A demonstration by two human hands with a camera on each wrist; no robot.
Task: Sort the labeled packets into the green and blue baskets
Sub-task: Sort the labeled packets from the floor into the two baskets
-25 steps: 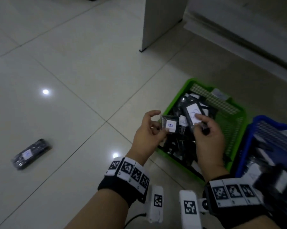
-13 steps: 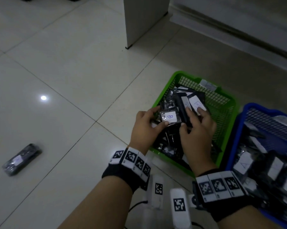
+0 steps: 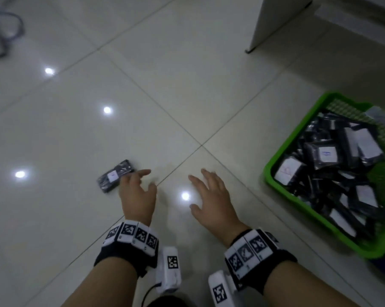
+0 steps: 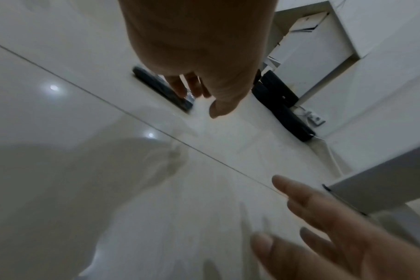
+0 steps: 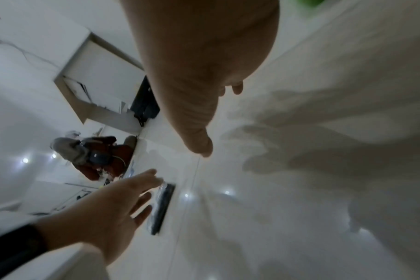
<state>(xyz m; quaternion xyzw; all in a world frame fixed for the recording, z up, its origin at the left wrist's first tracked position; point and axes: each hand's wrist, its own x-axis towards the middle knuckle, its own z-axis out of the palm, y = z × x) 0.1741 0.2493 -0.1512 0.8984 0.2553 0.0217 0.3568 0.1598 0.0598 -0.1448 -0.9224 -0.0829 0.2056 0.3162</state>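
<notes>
Head view: left hand (image 3: 136,193) fingers spread beside packet (image 3: 115,175); right hand (image 3: 211,200) splayed.

A glossy pale tiled floor (image 3: 187,89) with dark grout lines carries everything. A single dark packet (image 3: 115,175) with a white label lies flat on it at the left. The green basket (image 3: 275,165), heaped with labeled packets, stands on it at the right, well apart from the packet.
</notes>
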